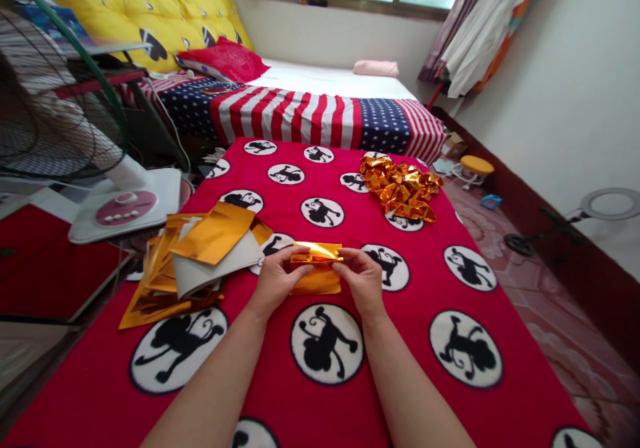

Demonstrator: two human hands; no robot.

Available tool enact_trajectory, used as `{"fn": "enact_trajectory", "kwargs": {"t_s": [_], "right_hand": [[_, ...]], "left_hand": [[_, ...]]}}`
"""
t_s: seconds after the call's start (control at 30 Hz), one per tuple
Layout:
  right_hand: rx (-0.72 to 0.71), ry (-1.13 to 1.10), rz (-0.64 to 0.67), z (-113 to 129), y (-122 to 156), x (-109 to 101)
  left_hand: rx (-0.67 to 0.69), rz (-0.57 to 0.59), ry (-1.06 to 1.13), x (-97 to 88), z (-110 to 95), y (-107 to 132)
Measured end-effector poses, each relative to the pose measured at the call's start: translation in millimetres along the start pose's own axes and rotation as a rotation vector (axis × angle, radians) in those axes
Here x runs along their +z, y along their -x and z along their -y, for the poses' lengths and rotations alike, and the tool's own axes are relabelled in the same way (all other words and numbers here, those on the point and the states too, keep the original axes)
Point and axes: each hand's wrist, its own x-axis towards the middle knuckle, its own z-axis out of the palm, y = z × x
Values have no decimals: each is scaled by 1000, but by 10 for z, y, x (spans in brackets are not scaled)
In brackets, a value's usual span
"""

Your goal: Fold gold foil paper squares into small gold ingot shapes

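left hand (pixel 277 276) and right hand (pixel 362 276) each pinch, thumb to fingers, one end of a part-folded gold sheet (pixel 316 283) on red cloth (pixel 520 411), foil heap (pixel 400 185) beyond looks done, sheet pile (pixel 215 235) at left seemingly remains.

- Red cloth (pixel 273 381), printed with black monkeys in white discs: the supporting surface.
- Loose pile of gold and grey sheets (pixel 215 235): left side of cloth.
- Heap of crinkled gold foil (pixel 400 185): far right of cloth.
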Motion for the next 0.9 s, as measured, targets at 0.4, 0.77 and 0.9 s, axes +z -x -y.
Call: {"fn": "enact_trajectory", "kwargs": {"t_s": [0.4,0.77,0.9], "right_hand": [[1,-11,-20,17,-11,-3],[-11,-35,-34,-15,-12,-14],[-21,-18,-31,-11,-9,-12]], "left_hand": [[-57,-23,72,-83,162,-36],[16,-102,-112,-115,11,-44],[43,-129,-166,-104,39,-30]]}}
